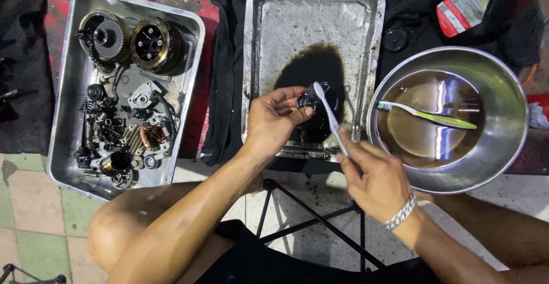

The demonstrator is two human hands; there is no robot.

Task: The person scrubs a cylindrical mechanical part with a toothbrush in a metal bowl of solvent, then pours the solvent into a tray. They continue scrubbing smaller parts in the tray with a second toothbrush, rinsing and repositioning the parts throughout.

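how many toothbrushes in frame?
2. A white toothbrush is in the right hand, its head against the small part held by the left hand. A green-and-white toothbrush lies in the bowl. None seen elsewhere.

Both forearms are bare, with no sleeves reaching the wrists. The right hand (380, 184) wears a chunky silver-coloured metal link bracelet (400, 212) at the wrist. The left hand (274, 121) carries no ring or band. Dark black shorts (257, 261) cover the lap, and both knees are bare. Dark smudges mark the fingers (297, 112).
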